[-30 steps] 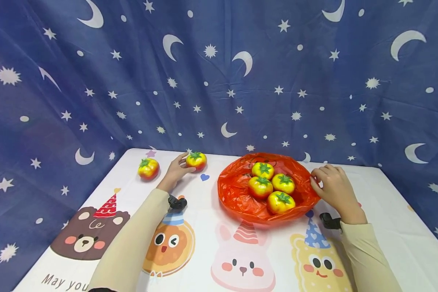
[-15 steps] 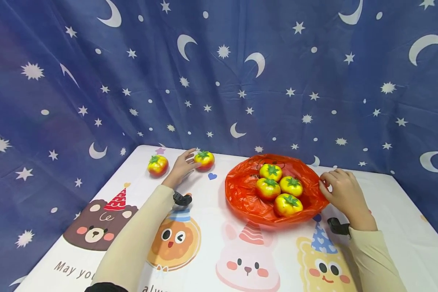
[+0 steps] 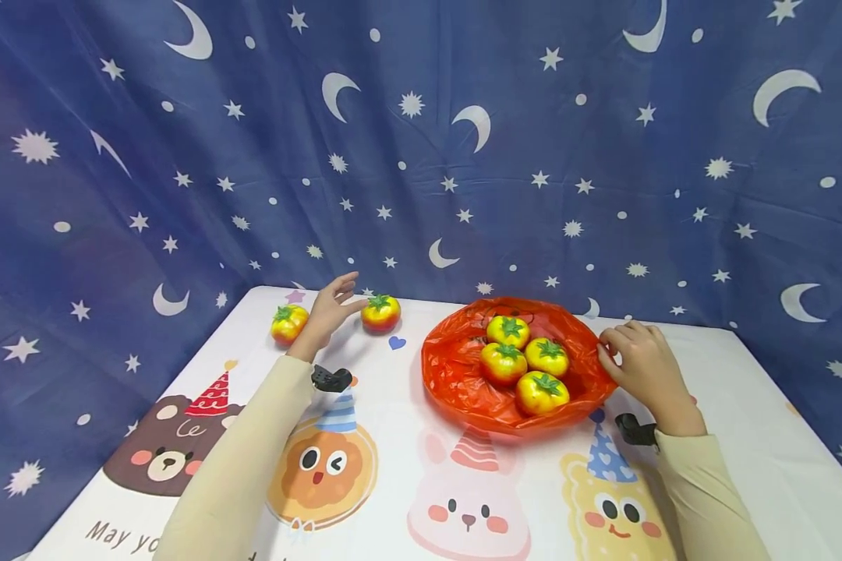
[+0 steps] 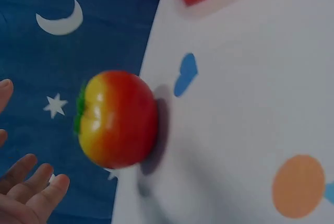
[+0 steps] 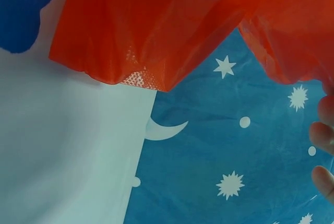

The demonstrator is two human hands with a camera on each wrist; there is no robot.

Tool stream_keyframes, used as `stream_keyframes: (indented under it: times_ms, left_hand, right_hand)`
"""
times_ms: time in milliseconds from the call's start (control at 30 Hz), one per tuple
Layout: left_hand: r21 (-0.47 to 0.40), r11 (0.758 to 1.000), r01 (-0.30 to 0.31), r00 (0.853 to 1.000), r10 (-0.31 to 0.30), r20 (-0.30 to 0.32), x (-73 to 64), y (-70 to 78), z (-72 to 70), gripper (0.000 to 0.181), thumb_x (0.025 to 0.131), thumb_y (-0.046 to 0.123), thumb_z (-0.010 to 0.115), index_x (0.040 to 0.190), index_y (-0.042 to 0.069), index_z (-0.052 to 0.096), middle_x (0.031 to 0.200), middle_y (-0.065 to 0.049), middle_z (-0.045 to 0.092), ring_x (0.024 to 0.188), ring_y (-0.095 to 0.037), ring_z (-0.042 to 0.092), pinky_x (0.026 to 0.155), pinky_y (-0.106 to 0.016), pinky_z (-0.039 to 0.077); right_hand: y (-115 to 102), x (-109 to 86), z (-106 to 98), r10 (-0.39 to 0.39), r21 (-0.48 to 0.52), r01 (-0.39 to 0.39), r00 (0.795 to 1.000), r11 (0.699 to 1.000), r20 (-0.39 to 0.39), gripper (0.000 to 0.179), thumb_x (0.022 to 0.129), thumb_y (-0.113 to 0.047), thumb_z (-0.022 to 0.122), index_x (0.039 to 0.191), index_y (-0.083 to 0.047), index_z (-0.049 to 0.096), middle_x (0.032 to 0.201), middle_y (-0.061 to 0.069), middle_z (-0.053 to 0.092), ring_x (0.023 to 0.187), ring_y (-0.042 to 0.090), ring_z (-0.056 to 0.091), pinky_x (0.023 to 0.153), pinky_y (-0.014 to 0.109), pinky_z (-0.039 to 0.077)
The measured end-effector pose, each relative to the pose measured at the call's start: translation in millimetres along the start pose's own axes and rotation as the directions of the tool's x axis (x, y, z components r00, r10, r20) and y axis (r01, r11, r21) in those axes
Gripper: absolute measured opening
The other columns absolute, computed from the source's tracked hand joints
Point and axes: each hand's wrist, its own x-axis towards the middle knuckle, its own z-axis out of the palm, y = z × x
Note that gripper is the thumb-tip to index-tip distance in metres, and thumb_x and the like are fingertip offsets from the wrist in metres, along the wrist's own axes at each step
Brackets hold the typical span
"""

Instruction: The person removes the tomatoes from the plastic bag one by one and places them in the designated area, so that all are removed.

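My left hand is raised just left of a red-and-yellow tomato with a green leafy top, its fingers extended and holding nothing. In the left wrist view, the tomato stands apart from the fingers. Another tomato sits behind the left wrist, partly hidden by it. At the right, my right hand pinches the rim of a red plastic bag, which lies spread wide. Several tomatoes rest inside the bag. The right wrist view shows the bag beside the right fingers.
A white tablecloth with cartoon animals and food covers the table. Behind its back edge hangs a blue curtain with moons and stars. Each wrist carries a small black camera.
My left hand has drawn back left and upward from the tomato, its fingers straightening. That tomato stays put. My right hand keeps its hold on the bag's rim. The head view shifts slightly.
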Motion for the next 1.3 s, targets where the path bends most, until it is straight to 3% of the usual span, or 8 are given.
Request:
stream_keyframes:
  times_ms: [167,367,667,933,1300]
  left_hand:
    - [0.01,1.0,-0.015,1.0,0.015,0.011,-2.0,15.7,5.8,0.062,0.088,0.009,0.064,0.144,0.01,0.036,0.148,-0.017,0.037,0.137,-0.034,0.037,0.112,-0.045,0.033]
    - [0.027,0.999,-0.044,0.995,0.042,0.086,-3.0,39.4,23.7,0.059,0.089,0.012,0.063,0.143,0.011,0.039,0.146,-0.017,0.041,0.133,-0.035,0.042,0.109,-0.046,0.038]
    - [0.042,0.994,-0.103,0.97,0.091,0.226,-3.8,74.6,54.3,0.055,0.089,0.013,0.064,0.14,0.01,0.043,0.141,-0.016,0.047,0.128,-0.032,0.049,0.105,-0.045,0.042]
    - [0.026,0.986,-0.162,0.923,0.142,0.357,0.0,89.0,84.7,0.05,0.089,0.015,0.064,0.136,0.009,0.048,0.136,-0.017,0.052,0.125,-0.03,0.051,0.104,-0.045,0.044]
    - [0.02,0.985,-0.172,0.858,0.14,0.495,9.8,96.1,123.8,0.045,0.089,0.015,0.063,0.132,0.009,0.052,0.131,-0.016,0.056,0.121,-0.027,0.055,0.102,-0.04,0.046]
  right_hand:
    - [1,0.4,0,0.012,-0.005,-0.012,1.0,1.0,0.021,0.008,0.071,-0.003,0.068,0.072,-0.004,0.06,0.06,0.006,0.056,0.068,0.024,0.049,0.069,0.045,0.043]
    - [3,0.5,-1,0.018,-0.013,-0.017,0.999,1.0,0.027,0.008,0.071,-0.004,0.068,0.073,-0.005,0.061,0.061,0.005,0.057,0.068,0.023,0.049,0.069,0.044,0.044]
    - [4,1.7,0,0.028,-0.009,-0.027,0.999,1.0,0.033,0.008,0.071,-0.005,0.069,0.073,-0.005,0.061,0.062,0.006,0.058,0.068,0.023,0.049,0.072,0.046,0.046]
    - [4,-1.6,-2,0.029,-0.018,-0.028,0.998,0.999,0.055,0.009,0.071,-0.006,0.071,0.074,-0.005,0.062,0.063,0.007,0.058,0.068,0.024,0.05,0.071,0.045,0.046]
    - [5,-1.4,-3,0.031,-0.019,-0.03,0.998,0.999,0.062,0.01,0.07,-0.004,0.071,0.074,-0.005,0.062,0.063,0.006,0.057,0.069,0.022,0.048,0.068,0.042,0.044]
